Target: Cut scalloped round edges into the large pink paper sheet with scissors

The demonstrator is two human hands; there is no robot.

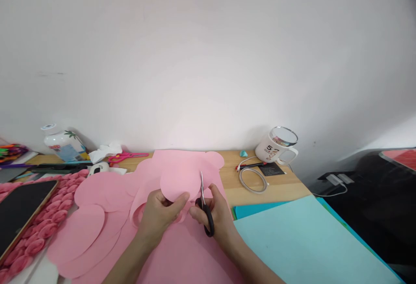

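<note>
My left hand (160,212) pinches a round pink paper piece (180,180) and holds it up over the desk. My right hand (217,214) grips black-handled scissors (204,201), blades pointing up and away, at the paper's right edge. Both hands hover above a large pink paper sheet (182,253). Several cut pink petal shapes (87,227) lie spread to the left of my hands.
Light blue paper sheets (302,240) lie at the right. A white mug (276,147), a coiled white cable (253,180) and a glue bottle (63,143) stand near the wall. Pink scissors (125,157), a dark tablet (19,214) and pink paper roses (42,223) sit at the left.
</note>
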